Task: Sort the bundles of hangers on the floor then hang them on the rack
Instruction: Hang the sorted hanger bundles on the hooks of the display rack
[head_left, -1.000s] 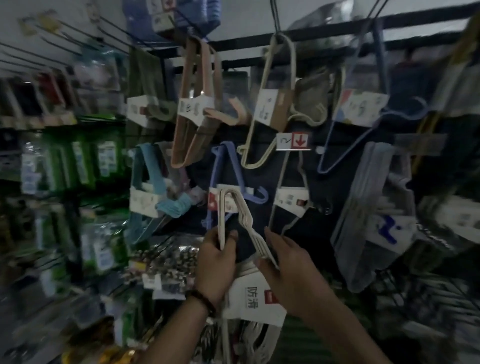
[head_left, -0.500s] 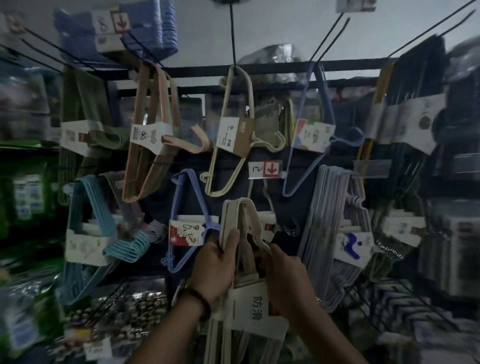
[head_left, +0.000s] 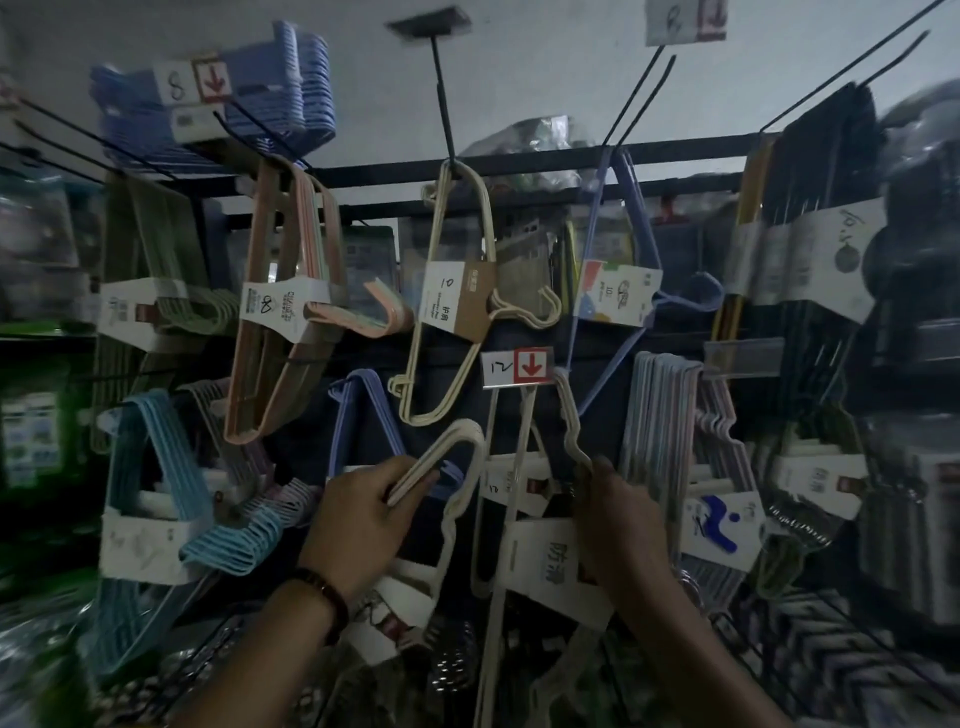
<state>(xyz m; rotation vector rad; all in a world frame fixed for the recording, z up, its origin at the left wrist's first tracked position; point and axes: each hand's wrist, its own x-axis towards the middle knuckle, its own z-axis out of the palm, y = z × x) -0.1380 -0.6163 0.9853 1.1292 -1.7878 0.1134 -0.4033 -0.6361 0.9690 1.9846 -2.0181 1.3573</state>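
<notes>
On the far left, a bundle of light blue plastic hangers (head_left: 150, 467) and a bundle of pink hangers with a white card (head_left: 280, 322) hang on the black metal rack (head_left: 545, 163), each colour on its own peg, so the sorting is visible. The left hand (head_left: 358, 519) has its fingers curled around the rounded end of the bundle of cream wire hangers (head_left: 457, 441) and holds it tilted up toward the pegs, near but not on one. I think this end is lifted so that it can go over a peg. The bundle's white paper card with printed characters (head_left: 556, 564) hangs between the two hands. Above it, the white price tag with a red arrow (head_left: 517, 366) marks a peg where cream hangers belong. The right hand (head_left: 623, 525) grips a wavy cream arm that goes up to this peg; I judge that it steadies the same bundle, but the dim light leaves this unsure. A bundle of pale lilac hangers (head_left: 660, 431) hangs just beside it
</notes>
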